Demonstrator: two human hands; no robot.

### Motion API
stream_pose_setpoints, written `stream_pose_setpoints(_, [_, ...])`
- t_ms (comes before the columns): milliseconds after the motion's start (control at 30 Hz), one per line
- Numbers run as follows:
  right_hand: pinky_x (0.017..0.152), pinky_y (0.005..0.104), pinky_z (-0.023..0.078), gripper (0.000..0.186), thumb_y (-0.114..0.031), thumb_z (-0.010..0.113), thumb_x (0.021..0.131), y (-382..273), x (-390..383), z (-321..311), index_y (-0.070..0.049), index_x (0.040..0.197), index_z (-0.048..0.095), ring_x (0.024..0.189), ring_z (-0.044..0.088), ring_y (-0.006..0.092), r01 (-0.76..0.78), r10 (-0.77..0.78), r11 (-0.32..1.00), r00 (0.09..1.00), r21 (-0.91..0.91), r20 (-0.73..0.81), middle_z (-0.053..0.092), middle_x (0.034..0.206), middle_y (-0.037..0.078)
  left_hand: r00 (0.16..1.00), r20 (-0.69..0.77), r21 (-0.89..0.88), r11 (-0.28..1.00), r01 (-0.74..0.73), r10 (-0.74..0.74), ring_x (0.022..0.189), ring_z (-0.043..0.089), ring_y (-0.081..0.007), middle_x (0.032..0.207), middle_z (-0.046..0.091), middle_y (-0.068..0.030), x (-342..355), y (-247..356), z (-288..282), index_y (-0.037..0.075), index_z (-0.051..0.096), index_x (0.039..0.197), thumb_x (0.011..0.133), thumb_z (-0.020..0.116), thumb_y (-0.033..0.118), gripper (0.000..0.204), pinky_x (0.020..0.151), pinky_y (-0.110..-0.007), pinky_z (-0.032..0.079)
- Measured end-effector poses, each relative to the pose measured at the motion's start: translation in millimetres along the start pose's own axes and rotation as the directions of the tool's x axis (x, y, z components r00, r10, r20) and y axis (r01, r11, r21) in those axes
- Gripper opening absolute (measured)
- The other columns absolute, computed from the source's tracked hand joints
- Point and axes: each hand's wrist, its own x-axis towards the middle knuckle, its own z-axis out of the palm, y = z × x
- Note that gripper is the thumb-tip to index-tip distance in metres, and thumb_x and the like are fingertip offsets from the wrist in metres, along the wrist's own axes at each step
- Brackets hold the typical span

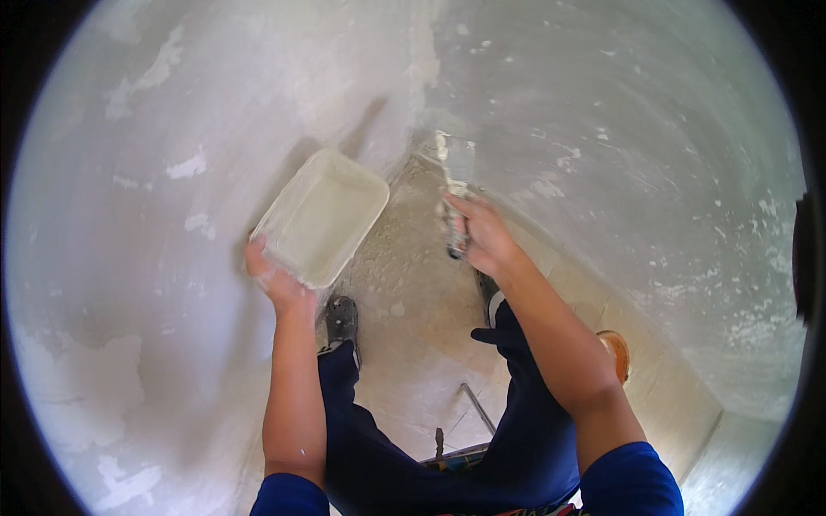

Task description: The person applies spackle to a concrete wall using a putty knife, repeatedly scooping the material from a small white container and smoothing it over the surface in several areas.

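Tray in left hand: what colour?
Off-white, smeared with pale plaster; the tray shows best in the head view, held by the left hand.

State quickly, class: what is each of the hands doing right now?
Left hand: closed on the edge of a tray.
Right hand: closed around the handle of a putty knife.
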Motion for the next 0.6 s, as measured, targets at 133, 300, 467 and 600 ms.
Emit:
stream_pose_setpoints(133, [0.06, 0.0311, 0.049, 0.009, -0.018, 0.064, 0.103, 59.0, 90.1, -34.5, -0.011, 0.107, 0.06, 0.071, 0.062, 0.0146, 0.002, 0.006, 0.997, 0.996, 0.079, -0.094, 0.064, 0.089, 0.001, 1.0, 0.01, -0.02, 1.0, 0.01, -0.01, 0.129, 0.056, -0.0323, 0.139, 0.058, -0.0138, -9.1, -1.0, -3.6, 0.003, 0.053, 0.141, 0.092, 0.05, 0.045, 0.065, 0.107, -0.047, 0.045])
stream_pose_setpoints(300, [0.059, 0.0328, 0.046, 0.006, -0.01, 0.066, 0.098, 158.1, 197.1, -98.6, -0.009, 0.1, 0.061, 0.066, 0.056, 0.0143, 0.044, -0.092, 0.979, 0.965, -0.198, -0.245, 0.06, 0.084, 0.002, 0.998, -0.056, -0.131, 0.991, 0.019, -0.026, 0.132, 0.054, -0.0329, 0.141, 0.056, -0.0138, -16.4, -15.2, 3.5, 0.003, 0.05, 0.142, 0.09, 0.052, 0.041, 0.065, 0.108, -0.048, 0.044])
stream_pose_setpoints(467, [0.057, 0.0344, 0.046, 0.01, -0.009, 0.064, 0.098, 201.8, 200.3, -26.2, -0.007, 0.105, 0.057, 0.06, 0.052, 0.0144, -0.027, 0.079, 0.985, 0.948, 0.168, -0.31, 0.056, 0.081, 0.003, 0.983, -0.182, -0.057, 0.998, 0.01, -0.02, 0.128, 0.055, -0.0323, 0.137, 0.057, -0.0132, -17.7, -21.2, -51.7, 0.004, 0.049, 0.142, 0.089, 0.052, 0.039, 0.065, 0.107, -0.047, 0.044])
stream_pose_setpoints(600, [0.069, 0.0341, 0.052, 0.025, -0.006, 0.062, 0.1, 222.3, 205.8, -10.4, 0.001, 0.122, 0.055, 0.076, 0.061, 0.017, 0.131, -0.104, 0.99, 0.917, 0.044, -0.384, 0.062, 0.09, 0.007, 0.952, -0.292, -0.004, 0.996, 0.09, -0.087, 0.125, 0.055, -0.0308, 0.132, 0.058, -0.0121, -16.6, -28.8, -68.1, 0.004, 0.049, 0.142, 0.089, 0.052, 0.041, 0.065, 0.105, -0.046, 0.045])
